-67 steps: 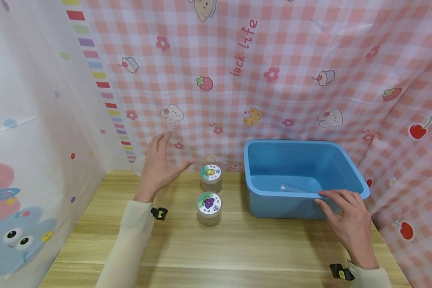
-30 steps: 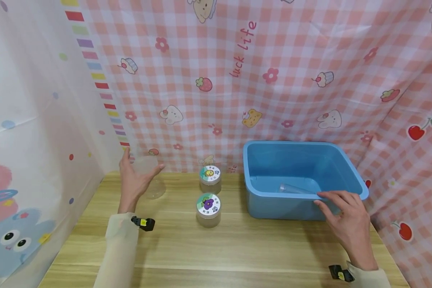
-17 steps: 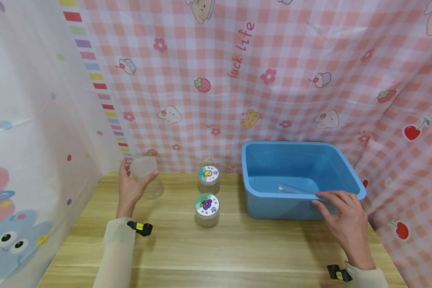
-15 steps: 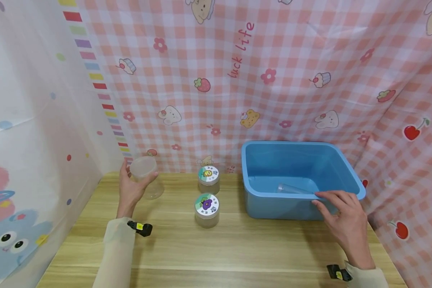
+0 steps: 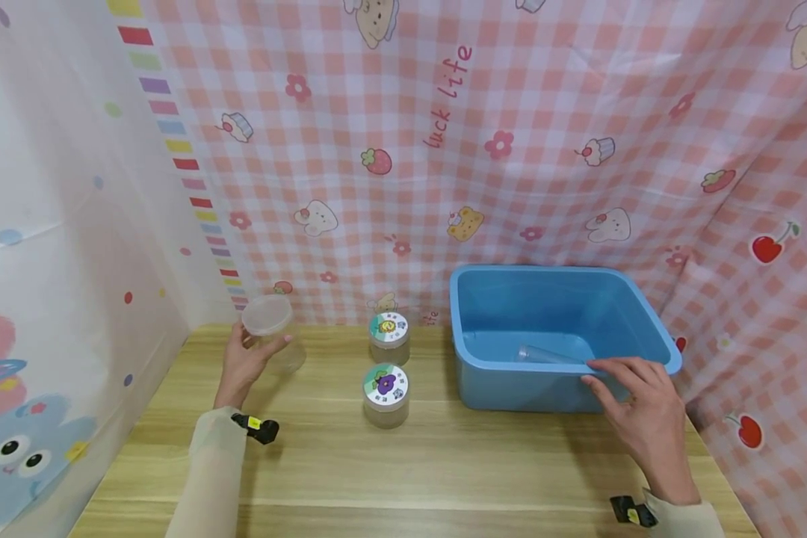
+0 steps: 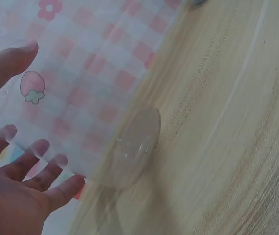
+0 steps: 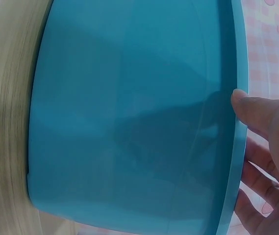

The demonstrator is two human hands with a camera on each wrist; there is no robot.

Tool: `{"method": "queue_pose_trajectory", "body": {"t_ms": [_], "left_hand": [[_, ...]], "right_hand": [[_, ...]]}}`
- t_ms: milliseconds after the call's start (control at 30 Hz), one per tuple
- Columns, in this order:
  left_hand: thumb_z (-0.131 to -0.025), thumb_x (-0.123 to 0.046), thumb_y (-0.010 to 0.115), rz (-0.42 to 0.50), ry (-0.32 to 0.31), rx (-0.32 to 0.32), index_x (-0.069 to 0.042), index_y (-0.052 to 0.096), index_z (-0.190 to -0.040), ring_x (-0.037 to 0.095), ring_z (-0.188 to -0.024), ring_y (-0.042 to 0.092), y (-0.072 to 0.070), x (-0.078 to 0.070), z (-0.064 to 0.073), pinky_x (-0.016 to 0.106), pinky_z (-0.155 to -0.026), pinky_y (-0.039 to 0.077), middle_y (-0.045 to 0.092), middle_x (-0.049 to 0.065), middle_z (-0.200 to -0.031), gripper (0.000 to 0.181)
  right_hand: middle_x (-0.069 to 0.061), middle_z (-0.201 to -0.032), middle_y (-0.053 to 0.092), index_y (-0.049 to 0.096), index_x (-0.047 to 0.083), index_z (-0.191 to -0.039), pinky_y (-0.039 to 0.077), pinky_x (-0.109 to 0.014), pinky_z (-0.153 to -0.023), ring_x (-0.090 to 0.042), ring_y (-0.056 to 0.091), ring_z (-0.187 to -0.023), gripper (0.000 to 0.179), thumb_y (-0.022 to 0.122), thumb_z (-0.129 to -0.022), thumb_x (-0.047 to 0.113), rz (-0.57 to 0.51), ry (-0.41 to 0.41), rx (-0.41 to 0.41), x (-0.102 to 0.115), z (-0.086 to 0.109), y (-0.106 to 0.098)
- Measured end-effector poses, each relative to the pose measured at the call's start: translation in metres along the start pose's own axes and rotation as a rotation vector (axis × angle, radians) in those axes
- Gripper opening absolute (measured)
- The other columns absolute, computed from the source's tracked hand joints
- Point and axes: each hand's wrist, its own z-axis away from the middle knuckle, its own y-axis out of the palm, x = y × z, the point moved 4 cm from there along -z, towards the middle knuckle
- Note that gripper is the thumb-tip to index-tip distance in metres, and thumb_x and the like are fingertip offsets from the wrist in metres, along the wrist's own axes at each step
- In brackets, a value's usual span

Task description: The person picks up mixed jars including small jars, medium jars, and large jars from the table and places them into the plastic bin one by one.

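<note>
My left hand (image 5: 245, 366) reaches round a tall clear jar (image 5: 292, 355) with a frosted lid, which stands upright on the wooden table at the left. The thumb lies across its near side and the fingers are on its left. In the left wrist view, the fingertips (image 6: 41, 145) meet the clear jar's wall, and its round base (image 6: 138, 147) is on the table. My right hand (image 5: 648, 418) pinches the front rim of a blue plastic bin (image 5: 524, 388); in the right wrist view, the thumb (image 7: 252, 110) presses the rim's outer side.
Two small jars with printed lids, a rear one (image 5: 390, 329) and a front one (image 5: 386, 385), stand mid-table. Inside the bin lies a clear cylindrical container (image 5: 545, 354), partly hidden by the rim. A pink checked cloth (image 5: 403, 187) hangs behind the table.
My left hand has moved left from beside the small jars to the clear jar, lowered, and closed its fingers round it. My right hand stays at the bin's rim.
</note>
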Motion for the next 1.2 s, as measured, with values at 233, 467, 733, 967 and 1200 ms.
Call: {"method": "queue_pose_trajectory", "body": {"t_ms": [233, 467, 733, 967, 1200], "left_hand": [[-0.084, -0.044, 0.084, -0.054, -0.011, 0.033, -0.022, 0.024, -0.163, 0.041, -0.148, 0.035, -0.003, 0.003, 0.003, 0.058, -0.108, 0.045, 0.034, 0.016, -0.162, 0.102], [-0.085, -0.043, 0.083, -0.062, 0.018, 0.052, -0.022, 0.032, -0.161, 0.039, -0.144, 0.040, -0.003, 0.004, 0.003, 0.056, -0.108, 0.043, 0.041, 0.016, -0.158, 0.094], [-0.088, -0.041, 0.082, -0.092, 0.050, 0.107, -0.026, 0.034, -0.160, 0.036, -0.138, 0.044, -0.004, -0.002, 0.007, 0.047, -0.103, 0.045, 0.045, 0.011, -0.156, 0.088], [-0.088, -0.041, 0.082, -0.091, 0.034, 0.136, -0.026, 0.033, -0.161, 0.035, -0.143, 0.041, -0.006, -0.008, 0.010, 0.054, -0.111, 0.041, 0.046, 0.009, -0.155, 0.089], [-0.089, -0.040, 0.081, -0.109, 0.064, 0.174, -0.026, 0.035, -0.160, 0.036, -0.143, 0.041, -0.005, -0.020, 0.016, 0.060, -0.111, 0.040, 0.047, 0.011, -0.153, 0.086]], "right_hand": [[-0.012, -0.098, 0.071, 0.079, 0.010, -0.104, 0.040, -0.038, -0.078, -0.031, 0.056, -0.093, 0.040, 0.093, -0.067, 0.004, 0.003, -0.001, 0.001, 0.000, 0.000, 0.000], [-0.014, -0.098, 0.071, 0.079, 0.009, -0.104, 0.041, -0.040, -0.080, -0.032, 0.056, -0.093, 0.040, 0.093, -0.067, 0.002, -0.003, -0.003, 0.000, 0.000, 0.000, 0.000], [-0.014, -0.097, 0.070, 0.079, 0.008, -0.105, 0.041, -0.041, -0.081, -0.033, 0.056, -0.093, 0.041, 0.093, -0.067, 0.002, -0.006, -0.007, 0.000, 0.000, -0.001, 0.000], [-0.014, -0.097, 0.070, 0.079, 0.009, -0.104, 0.041, -0.041, -0.081, -0.032, 0.057, -0.093, 0.038, 0.092, -0.069, 0.004, 0.001, -0.006, -0.001, -0.001, -0.001, 0.000], [-0.015, -0.097, 0.070, 0.079, 0.008, -0.104, 0.041, -0.041, -0.081, -0.033, 0.057, -0.093, 0.040, 0.093, -0.067, 0.002, -0.003, -0.005, 0.002, -0.001, 0.000, 0.001]]}}
